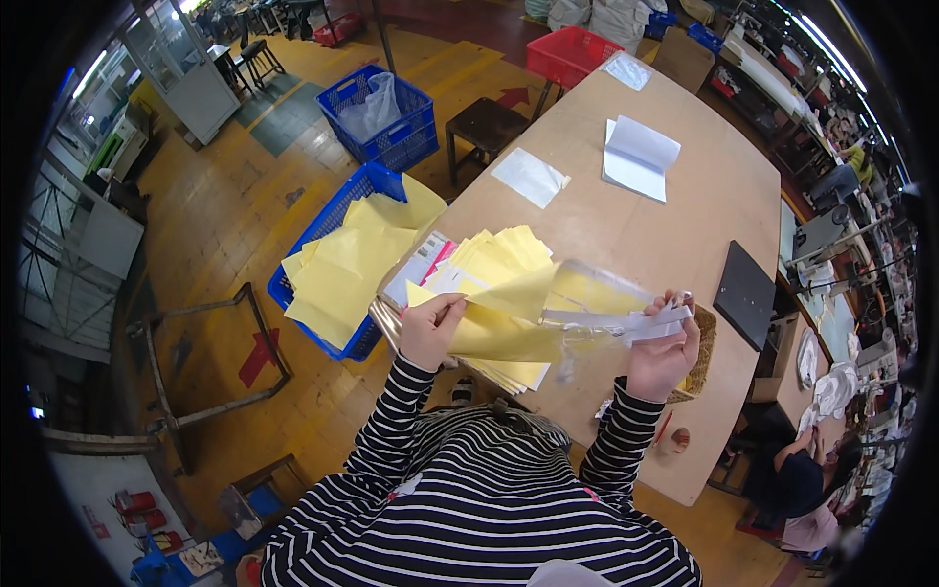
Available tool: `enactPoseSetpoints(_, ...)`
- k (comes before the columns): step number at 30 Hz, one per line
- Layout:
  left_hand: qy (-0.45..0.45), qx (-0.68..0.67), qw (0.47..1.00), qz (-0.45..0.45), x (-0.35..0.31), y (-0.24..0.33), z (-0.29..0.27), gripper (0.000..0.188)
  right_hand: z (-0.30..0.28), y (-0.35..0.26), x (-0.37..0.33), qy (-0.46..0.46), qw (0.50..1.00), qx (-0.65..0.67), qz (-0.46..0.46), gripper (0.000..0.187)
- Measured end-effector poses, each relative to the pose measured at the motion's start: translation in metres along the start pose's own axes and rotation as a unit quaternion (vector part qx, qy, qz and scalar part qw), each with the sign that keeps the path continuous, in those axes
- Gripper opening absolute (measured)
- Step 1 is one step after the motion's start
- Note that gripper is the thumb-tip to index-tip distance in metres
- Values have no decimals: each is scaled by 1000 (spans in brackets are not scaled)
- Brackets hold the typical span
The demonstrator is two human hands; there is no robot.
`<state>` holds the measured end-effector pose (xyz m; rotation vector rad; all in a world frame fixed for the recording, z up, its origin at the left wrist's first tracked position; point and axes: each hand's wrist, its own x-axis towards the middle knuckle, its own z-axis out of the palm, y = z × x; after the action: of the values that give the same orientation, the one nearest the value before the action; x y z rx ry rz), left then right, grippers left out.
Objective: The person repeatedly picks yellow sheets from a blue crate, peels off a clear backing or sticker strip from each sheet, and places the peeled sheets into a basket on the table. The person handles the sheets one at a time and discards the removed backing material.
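- Nearest the lens: a pale rounded edge at the bottom, kind unclear; behind it, the wearer's striped top.
- Left hand: thumb and fingers pinched narrow on the near-left edge of a yellow sheet.
- Right hand: fingers closed around the right end of a clear bag, a white strip lying across them.
- Sheet and bag are held up between the hands, over the table near the wearer's edge. Yellow shows through the film; cannot tell whether the sheet is inside or behind it.
- Risk: sheet corner could snag on the wrinkled film and crease; likely cause, limp plastic and a pinch at one edge only.
- Risk: film could stretch or split if the hands pull apart unevenly.
- Risk: if the strip is tacky (unconfirmed), it could cling to fingers or paper.
- Risk: the fanned yellow stack lies just under the work; a brushing sleeve could scatter it.
- Risk: yellow sheets overhang the blue crate and could bend or slip out.
- Labels: a printed sheet with pink beside the stack; print too small to read. No brand discernible. Red floor arrow is a symbol, without readable lettering.
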<state>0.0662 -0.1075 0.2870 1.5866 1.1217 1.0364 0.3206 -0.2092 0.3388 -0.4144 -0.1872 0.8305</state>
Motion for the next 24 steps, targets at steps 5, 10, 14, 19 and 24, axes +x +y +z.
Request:
enactPoseSetpoints(5, 52, 27, 998, -36, -2, -12, 1, 14, -20, 8, 1, 6, 990, -122, -72, 32)
enactPoseSetpoints(10, 154, -34, 987, -20, 20, -21, -17, 15, -45, -26, 23, 93, 977, -148, -121, 27)
enactPoseSetpoints(14, 163, -42, 986, -16, 19, -24, -23, 15, -44, -23, 17, 113, 923, -293, -223, 27)
enactPoseSetpoints(19, 110, 25, 993, 34, 0, -9, 3, 12, -5, 45, -15, -145, 847, -490, -148, 79)
enactPoseSetpoints(24, -12, 93, 988, 123, -21, 16, 19, 10, 28, 72, -13, -230, 737, -629, -93, 95)
